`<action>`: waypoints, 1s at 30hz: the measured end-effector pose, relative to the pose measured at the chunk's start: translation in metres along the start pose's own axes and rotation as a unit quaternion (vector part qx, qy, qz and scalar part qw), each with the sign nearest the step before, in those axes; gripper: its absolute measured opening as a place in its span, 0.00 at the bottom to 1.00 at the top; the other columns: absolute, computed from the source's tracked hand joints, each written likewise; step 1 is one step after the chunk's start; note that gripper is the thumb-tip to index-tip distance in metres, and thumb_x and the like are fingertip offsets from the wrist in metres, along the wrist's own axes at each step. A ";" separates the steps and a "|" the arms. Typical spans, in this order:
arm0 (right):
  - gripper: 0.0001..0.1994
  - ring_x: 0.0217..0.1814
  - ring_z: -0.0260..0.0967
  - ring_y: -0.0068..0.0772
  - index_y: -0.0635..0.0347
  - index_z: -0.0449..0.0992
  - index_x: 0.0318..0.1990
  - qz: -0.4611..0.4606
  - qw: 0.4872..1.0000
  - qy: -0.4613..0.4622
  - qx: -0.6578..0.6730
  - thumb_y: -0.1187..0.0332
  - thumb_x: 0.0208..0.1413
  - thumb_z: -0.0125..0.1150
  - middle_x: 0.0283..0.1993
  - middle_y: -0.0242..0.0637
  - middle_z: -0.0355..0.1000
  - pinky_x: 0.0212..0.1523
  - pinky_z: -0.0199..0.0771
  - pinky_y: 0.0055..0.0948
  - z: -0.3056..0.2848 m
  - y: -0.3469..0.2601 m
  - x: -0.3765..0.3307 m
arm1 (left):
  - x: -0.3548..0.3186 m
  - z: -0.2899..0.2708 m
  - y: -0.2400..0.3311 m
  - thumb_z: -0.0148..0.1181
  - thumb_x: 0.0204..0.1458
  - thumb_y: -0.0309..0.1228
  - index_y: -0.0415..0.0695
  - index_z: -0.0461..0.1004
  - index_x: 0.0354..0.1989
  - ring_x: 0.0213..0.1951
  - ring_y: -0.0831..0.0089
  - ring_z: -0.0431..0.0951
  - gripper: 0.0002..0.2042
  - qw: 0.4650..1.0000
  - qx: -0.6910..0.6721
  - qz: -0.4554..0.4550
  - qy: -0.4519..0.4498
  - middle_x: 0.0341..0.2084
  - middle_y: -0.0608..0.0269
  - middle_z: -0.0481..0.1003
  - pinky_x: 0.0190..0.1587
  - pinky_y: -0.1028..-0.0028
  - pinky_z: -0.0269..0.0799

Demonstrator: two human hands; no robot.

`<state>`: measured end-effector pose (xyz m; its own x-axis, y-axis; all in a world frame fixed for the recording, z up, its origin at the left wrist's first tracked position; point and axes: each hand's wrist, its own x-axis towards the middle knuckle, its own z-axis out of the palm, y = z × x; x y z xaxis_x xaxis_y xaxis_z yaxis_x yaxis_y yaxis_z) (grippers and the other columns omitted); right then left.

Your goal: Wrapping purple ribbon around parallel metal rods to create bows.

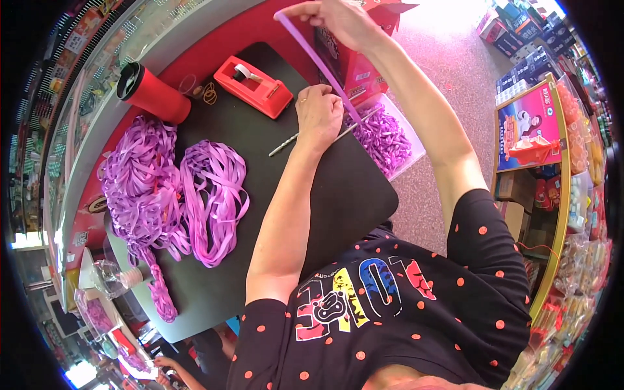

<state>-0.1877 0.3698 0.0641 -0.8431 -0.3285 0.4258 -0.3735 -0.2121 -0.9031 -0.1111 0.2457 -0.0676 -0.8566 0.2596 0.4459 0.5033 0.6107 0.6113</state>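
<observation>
My right hand (338,23) is raised at the top of the view, pinching the upper end of a purple ribbon strip (312,55). The strip runs down taut to my left hand (318,114), which is closed on its lower end and on a thin metal rod (286,143) lying across the black mat (351,195). Just right of my left hand a clear box (416,153) holds several curled purple ribbon pieces (383,136). Two heaps of loose purple ribbon (169,188) lie on the mat to the left.
A red tape dispenser (253,84), a red cup with a black lid (146,91) and some rubber bands (209,94) sit at the back of the mat. Red boxes (354,65) stand behind my hands. Shelves of packaged goods (552,162) line the right side.
</observation>
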 end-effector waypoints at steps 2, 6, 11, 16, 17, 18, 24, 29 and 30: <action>0.25 0.42 0.66 0.21 0.63 0.56 0.64 0.011 0.998 0.007 -0.058 0.56 0.65 0.39 0.47 0.45 0.74 0.41 0.61 0.20 -0.009 0.036 0.011 | 0.001 -0.010 0.006 0.61 0.39 0.28 0.42 0.81 0.26 0.48 0.58 0.68 0.06 0.999 -0.020 -0.017 -0.034 0.40 0.59 0.74 0.52 0.64 0.64; 0.29 0.41 0.62 0.18 0.55 0.54 0.66 0.148 0.989 0.008 0.004 0.46 0.65 0.31 0.49 0.40 0.74 0.39 0.57 0.20 -0.042 0.112 0.016 | 0.002 -0.013 0.013 0.61 0.35 0.27 0.40 0.79 0.29 0.54 0.56 0.64 0.10 0.995 -0.045 -0.063 -0.055 0.44 0.54 0.72 0.57 0.64 0.59; 0.31 0.44 0.63 0.22 0.52 0.50 0.67 0.250 0.964 0.040 0.084 0.43 0.63 0.32 0.51 0.40 0.72 0.48 0.59 0.24 -0.054 0.175 -0.019 | 0.001 -0.008 0.018 0.63 0.33 0.24 0.42 0.78 0.27 0.51 0.57 0.64 0.09 0.998 -0.040 -0.051 0.004 0.42 0.55 0.69 0.55 0.63 0.62; 0.27 0.54 0.63 0.27 0.58 0.53 0.65 0.298 0.948 0.003 0.108 0.51 0.65 0.34 0.56 0.42 0.67 0.57 0.61 0.30 -0.049 0.217 -0.097 | -0.004 -0.007 0.014 0.63 0.34 0.23 0.43 0.78 0.27 0.51 0.56 0.64 0.08 1.000 -0.014 -0.021 0.015 0.46 0.56 0.67 0.54 0.64 0.62; 0.25 0.58 0.62 0.27 0.61 0.58 0.63 0.283 0.957 -0.028 0.053 0.54 0.66 0.34 0.56 0.41 0.68 0.58 0.60 0.31 -0.061 0.229 -0.123 | -0.002 -0.004 0.016 0.63 0.34 0.23 0.43 0.78 0.27 0.52 0.56 0.63 0.08 0.999 -0.024 -0.025 0.005 0.46 0.55 0.67 0.54 0.64 0.62; 0.25 0.59 0.62 0.28 0.62 0.58 0.62 0.199 0.979 -0.012 -0.053 0.55 0.66 0.34 0.55 0.42 0.68 0.60 0.59 0.30 -0.066 0.239 -0.164 | -0.001 -0.003 0.018 0.63 0.34 0.23 0.43 0.78 0.27 0.52 0.56 0.63 0.08 0.999 -0.032 -0.030 -0.004 0.46 0.55 0.67 0.55 0.64 0.62; 0.25 0.51 0.69 0.31 0.63 0.61 0.62 0.232 0.952 0.128 -0.155 0.55 0.66 0.32 0.44 0.41 0.75 0.61 0.56 0.33 -0.026 0.143 -0.286 | -0.004 -0.011 0.015 0.64 0.33 0.23 0.41 0.80 0.24 0.52 0.55 0.64 0.06 0.999 -0.036 -0.038 0.004 0.45 0.52 0.68 0.54 0.63 0.62; 0.26 0.48 0.70 0.30 0.65 0.64 0.59 0.232 0.921 0.240 -0.199 0.54 0.67 0.30 0.37 0.41 0.76 0.63 0.51 0.36 0.011 0.061 -0.322 | -0.003 -0.009 0.013 0.64 0.34 0.24 0.42 0.81 0.25 0.52 0.55 0.64 0.06 0.999 -0.022 -0.025 0.003 0.45 0.51 0.69 0.54 0.63 0.62; 0.26 0.50 0.68 0.29 0.65 0.65 0.58 0.216 0.925 0.254 -0.181 0.54 0.66 0.31 0.37 0.40 0.77 0.63 0.51 0.37 0.015 0.051 -0.324 | -0.003 -0.010 0.013 0.64 0.34 0.24 0.42 0.81 0.25 0.52 0.55 0.64 0.06 1.000 -0.020 -0.021 0.001 0.45 0.51 0.69 0.54 0.63 0.62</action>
<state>0.0726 0.4513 -0.1191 -0.9827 0.1838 0.0219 0.0139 0.1911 -0.9815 -0.1009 0.2454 -0.0552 -0.8767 0.2334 0.4206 0.4715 0.5902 0.6552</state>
